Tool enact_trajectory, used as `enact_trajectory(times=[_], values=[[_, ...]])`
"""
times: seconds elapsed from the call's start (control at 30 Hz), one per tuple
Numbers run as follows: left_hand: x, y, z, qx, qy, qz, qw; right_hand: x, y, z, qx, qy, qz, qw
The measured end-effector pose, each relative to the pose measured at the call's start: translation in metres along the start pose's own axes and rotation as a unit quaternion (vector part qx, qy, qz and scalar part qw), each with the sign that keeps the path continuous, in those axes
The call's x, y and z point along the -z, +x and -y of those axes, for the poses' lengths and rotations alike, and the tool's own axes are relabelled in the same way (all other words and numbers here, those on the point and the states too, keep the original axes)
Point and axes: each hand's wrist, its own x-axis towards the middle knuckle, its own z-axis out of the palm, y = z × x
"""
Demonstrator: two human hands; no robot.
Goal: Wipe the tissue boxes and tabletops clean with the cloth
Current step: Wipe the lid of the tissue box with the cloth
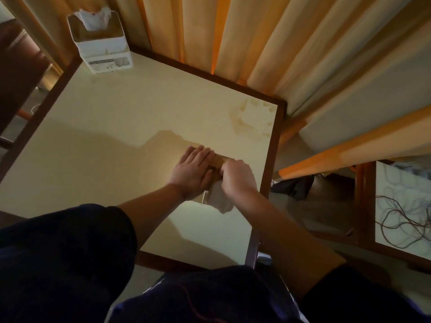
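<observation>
A cream tabletop (98, 141) with a dark wooden rim fills the view. Near its right edge stands a tissue box with a brown top (220, 159), mostly hidden by my hands. My left hand (193, 171) lies flat on that box with the fingers straight. My right hand (238, 178) is curled around a pale grey cloth (220, 201), pressed against the near side of the box. A second tissue box (102, 46), white with tissue sticking out, stands at the table's far left corner.
A faint ring-shaped stain (250, 121) marks the tabletop by the far right corner. Beige curtains (256, 43) hang right behind the table. Another small table (396, 250) with tangled cables (403, 217) stands to the right. A dark chair (16, 73) is at the left.
</observation>
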Motion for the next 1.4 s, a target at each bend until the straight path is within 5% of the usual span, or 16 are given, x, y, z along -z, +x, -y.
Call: enact_trajectory(times=[0.43,0.93,1.4], values=[[-0.005,0.001,-0.001,-0.001,0.012,-0.046,0.999,-0.007,0.005,-0.003,0.041,-0.003,-0.008,0.999],[-0.009,0.001,0.002,-0.004,-0.008,-0.047,0.999,-0.015,-0.036,-0.013,0.084,0.033,0.098,0.991],[-0.013,0.003,0.004,-0.024,0.027,-0.064,0.997,0.016,0.028,0.004,0.013,-0.046,-0.003,0.999]])
